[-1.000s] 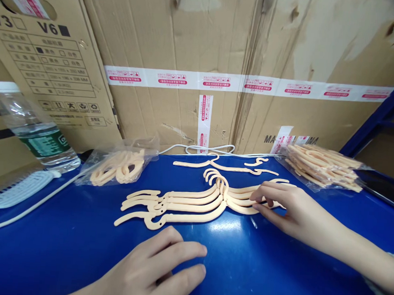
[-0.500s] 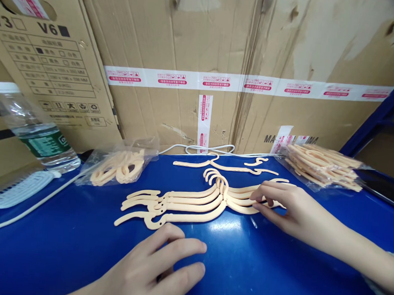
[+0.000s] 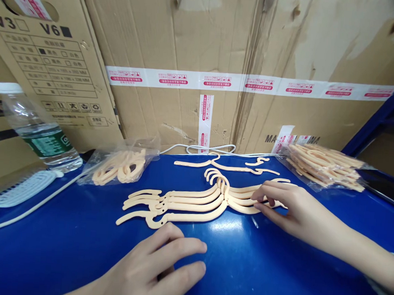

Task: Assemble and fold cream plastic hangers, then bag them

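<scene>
Several cream plastic folding hangers lie in a close row on the blue table, hooks pointing away from me and folding end arms out at the left. My right hand is over their right arms, thumb and fingertips closed about a front hanger arm; the exact contact is partly hidden. My left hand rests nearer me, below the left part of the row, fingers loosely bent and apart with nothing in them. Behind the row lies another hanger, with a loose curved hanger piece at its upper right.
A clear bag of hanger parts lies at left, another bag of parts at right. A water bottle, white hairbrush and white cable are at left. Cardboard stands along the back; a dark flat object lies far right.
Both hands and the hangers stay in practically the same places. The whole view has shifted very slightly.
</scene>
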Demonstrator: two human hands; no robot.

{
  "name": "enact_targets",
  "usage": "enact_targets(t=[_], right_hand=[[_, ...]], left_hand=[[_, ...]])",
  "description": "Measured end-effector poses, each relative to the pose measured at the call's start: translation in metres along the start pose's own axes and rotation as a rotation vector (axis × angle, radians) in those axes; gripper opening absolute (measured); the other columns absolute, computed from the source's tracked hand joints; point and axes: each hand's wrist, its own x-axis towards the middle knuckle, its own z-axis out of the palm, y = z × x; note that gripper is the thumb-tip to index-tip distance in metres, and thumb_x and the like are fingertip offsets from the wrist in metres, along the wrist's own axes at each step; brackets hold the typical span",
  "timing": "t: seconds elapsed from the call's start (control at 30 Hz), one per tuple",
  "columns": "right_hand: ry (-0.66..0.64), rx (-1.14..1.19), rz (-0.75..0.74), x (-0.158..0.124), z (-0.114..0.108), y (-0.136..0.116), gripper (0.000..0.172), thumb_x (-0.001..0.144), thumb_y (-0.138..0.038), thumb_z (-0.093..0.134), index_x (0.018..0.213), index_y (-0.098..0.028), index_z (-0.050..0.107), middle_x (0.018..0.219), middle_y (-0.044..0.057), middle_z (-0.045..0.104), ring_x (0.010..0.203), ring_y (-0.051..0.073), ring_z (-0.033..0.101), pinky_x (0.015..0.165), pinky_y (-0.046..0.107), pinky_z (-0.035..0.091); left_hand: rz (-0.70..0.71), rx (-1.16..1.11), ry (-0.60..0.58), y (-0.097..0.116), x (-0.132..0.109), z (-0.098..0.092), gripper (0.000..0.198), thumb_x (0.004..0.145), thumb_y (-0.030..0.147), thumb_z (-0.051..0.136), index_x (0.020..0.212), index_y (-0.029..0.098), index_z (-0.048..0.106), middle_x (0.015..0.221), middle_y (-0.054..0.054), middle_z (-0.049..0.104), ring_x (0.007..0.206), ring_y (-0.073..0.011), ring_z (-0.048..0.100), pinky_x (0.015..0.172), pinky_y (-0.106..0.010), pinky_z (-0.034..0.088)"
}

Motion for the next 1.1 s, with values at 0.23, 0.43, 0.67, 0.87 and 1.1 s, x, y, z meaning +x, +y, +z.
enact_targets(t=[0.23,0.43,0.67,0.87,1.1], right_hand=[[-0.013,0.005,0.007,0.000,0.000,0.001,0.013,0.092,-0.021,0.049,0.088,-0.021,0.061,0.084,0.004,0.065,0.070,0.016,0.061,0.064,0.029,0.047],[-0.012,0.008,0.009,0.000,0.000,0.000,0.011,0.091,-0.021,0.050,0.087,-0.021,0.061,0.083,0.004,0.065,0.070,0.016,0.061,0.064,0.029,0.047],[0.030,0.019,0.033,0.004,-0.006,0.005,0.016,0.091,-0.026,0.050,0.086,-0.021,0.064,0.080,0.004,0.067,0.067,0.016,0.061,0.060,0.028,0.047],[0.150,-0.091,0.126,0.020,-0.021,0.056,0.021,0.089,-0.031,0.051,0.082,-0.018,0.066,0.073,0.005,0.068,0.063,0.017,0.060,0.059,0.029,0.046],[0.022,-0.340,0.205,0.055,-0.031,0.121,0.021,0.085,-0.018,0.049,0.089,-0.016,0.069,0.079,0.007,0.073,0.069,0.019,0.066,0.062,0.028,0.046]], left_hand=[[0.003,0.008,0.017,0.001,0.002,0.000,0.023,0.096,0.012,0.046,0.096,0.013,0.069,0.102,-0.012,0.069,0.091,-0.0194,0.056,0.075,-0.028,0.055],[0.000,-0.005,-0.001,-0.001,0.001,0.000,0.028,0.095,0.007,0.042,0.099,0.014,0.069,0.103,-0.012,0.069,0.090,-0.0189,0.057,0.074,-0.028,0.055],[0.003,-0.047,-0.013,-0.003,0.001,0.000,0.022,0.097,0.017,0.045,0.101,0.014,0.066,0.103,-0.014,0.068,0.087,-0.0186,0.057,0.071,-0.027,0.055],[0.021,-0.088,0.113,-0.007,-0.001,0.011,0.030,0.095,0.006,0.038,0.095,0.015,0.067,0.098,-0.012,0.067,0.083,-0.0171,0.055,0.069,-0.026,0.052],[0.017,-0.133,0.094,-0.007,0.000,0.010,0.031,0.089,-0.001,0.040,0.096,0.014,0.066,0.102,-0.011,0.066,0.088,-0.0183,0.053,0.074,-0.028,0.052]])
